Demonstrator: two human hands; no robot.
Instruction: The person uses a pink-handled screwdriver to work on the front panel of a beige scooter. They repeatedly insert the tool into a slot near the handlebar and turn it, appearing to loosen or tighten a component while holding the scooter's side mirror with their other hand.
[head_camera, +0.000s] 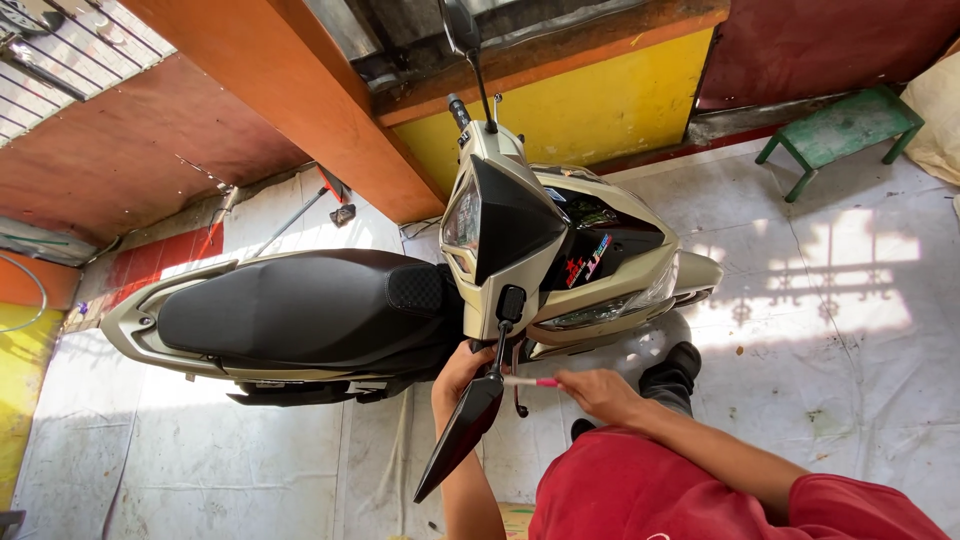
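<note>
Near the lower middle of the frame, your left hand (458, 368) curls around the near grip of the beige and black motor scooter (400, 290), just behind the stalk of the black rear-view mirror (462, 432) that juts toward the bottom edge. Your right hand (597, 392) is pinched shut on a thin white tool with a pink end (530, 381), likely a small screwdriver or pen, its tip pointing left at the mirror stalk and the lever beside it. That tool looks light, stiff and easy to twist off line, so keep your fingertips close to the working end; whether its tip touches the stalk, you cannot tell from here. The mirror itself probably swings on its stalk and has a fragile glass face, so steady it by the stalk, not the shell. The scooter is heavy and stands across the centre of the frame on a pale, stained floor sheet (820, 330), its black seat (300, 305) running left. You have open floor to the right and lower left; the orange beam (300, 100) and yellow wall panel (590, 110) close off the top, and a green wooden stool (840, 130) sits well apart at upper right.
</note>
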